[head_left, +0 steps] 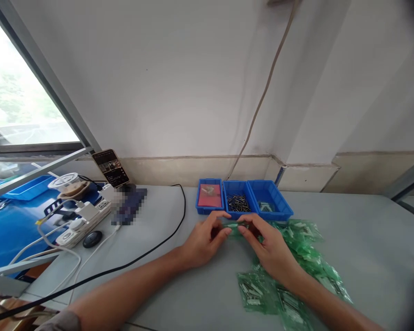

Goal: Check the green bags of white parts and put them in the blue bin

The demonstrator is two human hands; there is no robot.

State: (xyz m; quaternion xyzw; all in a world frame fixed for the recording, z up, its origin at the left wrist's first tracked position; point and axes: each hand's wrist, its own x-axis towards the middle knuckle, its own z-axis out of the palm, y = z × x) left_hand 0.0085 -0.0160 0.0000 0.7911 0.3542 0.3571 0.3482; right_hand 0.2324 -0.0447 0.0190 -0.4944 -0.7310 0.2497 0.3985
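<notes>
Between my two hands, just in front of the blue bins, is a small green plastic bag (pixel 232 226). My left hand (pixel 207 239) pinches its left edge with thumb and fingers. The thumb and fingers of my right hand (pixel 264 241) are closed on its right side. What the bag holds is too small to make out. Around and under my right forearm lie several green bags (pixel 251 292) with screws and pale plugs inside. The middle blue bin (pixel 239 202) holds many loose screws; the right one (pixel 271 200) has a few pale pieces.
A left blue bin (pixel 209 195) contains a red card and a small clear packet. A black cable (pixel 148 250) crosses the grey table. To the left are a power strip (pixel 86 220), a black mouse-like object (pixel 92 239) and a propped phone (pixel 110 168).
</notes>
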